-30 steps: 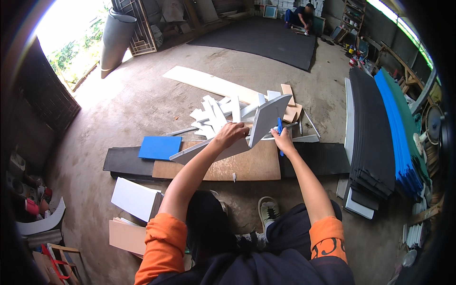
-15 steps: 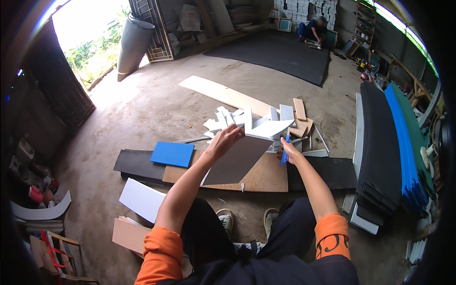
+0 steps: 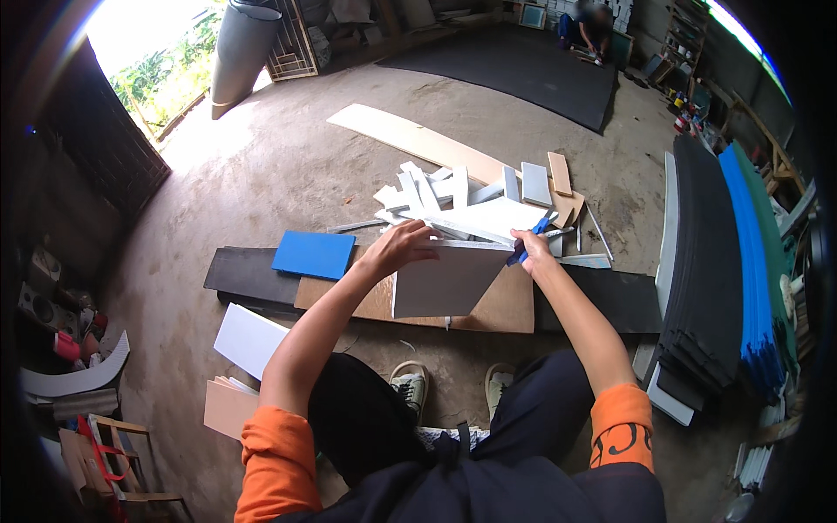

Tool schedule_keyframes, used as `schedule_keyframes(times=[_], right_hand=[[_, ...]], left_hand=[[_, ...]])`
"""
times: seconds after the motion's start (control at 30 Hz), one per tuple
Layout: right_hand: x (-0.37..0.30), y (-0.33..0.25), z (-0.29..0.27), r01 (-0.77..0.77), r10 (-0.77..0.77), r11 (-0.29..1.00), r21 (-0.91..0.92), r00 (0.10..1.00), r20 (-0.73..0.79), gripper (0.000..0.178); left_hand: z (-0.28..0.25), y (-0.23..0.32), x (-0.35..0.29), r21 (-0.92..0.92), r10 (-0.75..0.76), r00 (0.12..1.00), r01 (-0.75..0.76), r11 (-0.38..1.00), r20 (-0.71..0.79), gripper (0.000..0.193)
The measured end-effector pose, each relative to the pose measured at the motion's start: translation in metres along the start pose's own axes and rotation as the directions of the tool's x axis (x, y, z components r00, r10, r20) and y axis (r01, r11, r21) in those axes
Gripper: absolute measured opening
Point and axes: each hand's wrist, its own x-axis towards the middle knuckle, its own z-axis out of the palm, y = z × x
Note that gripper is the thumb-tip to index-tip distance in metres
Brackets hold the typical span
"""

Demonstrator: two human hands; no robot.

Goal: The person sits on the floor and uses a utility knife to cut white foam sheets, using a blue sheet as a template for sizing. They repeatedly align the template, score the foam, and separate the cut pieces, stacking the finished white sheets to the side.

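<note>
A white foam board is held up before me, bent along a line into a bright far panel [image 3: 501,218] and a shaded near panel [image 3: 449,281]. My left hand [image 3: 403,249] is closed on the left end of that bend. At its right end, my right hand [image 3: 534,247] pinches the board's corner. The same hand grips a blue tool [image 3: 540,228] that looks like a utility knife; fingers cover part of it. Beneath lies a brown board [image 3: 506,309], resting over black sheets [image 3: 602,301].
White offcuts [image 3: 418,187] pile up beyond the board, beside a long beige plank [image 3: 384,129]. A blue sheet [image 3: 314,254] lies at the left, white sheets [image 3: 248,340] nearer me. Black sheets [image 3: 706,270] are stacked at right. A person [image 3: 593,33] crouches on a far black mat [image 3: 523,83].
The board has turned to lie more squarely across me, its near panel hanging lower. My right hand has come onto the board's right corner, with the blue tool tilted. The view has tipped downward.
</note>
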Motion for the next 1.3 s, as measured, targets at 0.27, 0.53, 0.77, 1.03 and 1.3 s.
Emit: schedule_keyframes(times=[0.27, 0.53, 0.77, 1.03, 1.3], right_hand=[[0.006, -0.037, -0.019, 0.119, -0.096, 0.951, 0.285, 0.991, -0.093, 0.02], [-0.018, -0.077, 0.006, 0.273, -0.205, 0.889, 0.368, 0.955, -0.214, 0.028], [-0.03, -0.08, 0.009, 0.221, -0.183, 0.914, 0.34, 0.973, -0.141, 0.026], [-0.023, -0.029, 0.004, 0.191, -0.192, 0.978, 0.088, 0.981, 0.01, 0.029], [0.0, 0.008, 0.002, 0.023, -0.023, 1.0, -0.017, 0.998, -0.052, 0.012]], left_hand=[[-0.001, 0.014, 0.015, 0.046, 0.11, 0.993, -0.108, 0.993, -0.044, 0.014], [-0.029, 0.049, 0.022, 0.036, 0.019, 0.991, -0.015, 0.999, -0.133, 0.026], [-0.031, 0.056, 0.019, 0.094, -0.011, 0.99, 0.025, 0.995, -0.144, 0.024], [-0.009, 0.01, -0.003, 0.268, 0.038, 0.999, -0.03, 0.963, -0.024, 0.018], [0.006, -0.012, -0.021, 0.069, -0.236, 0.967, 0.244, 0.967, -0.099, 0.027]])
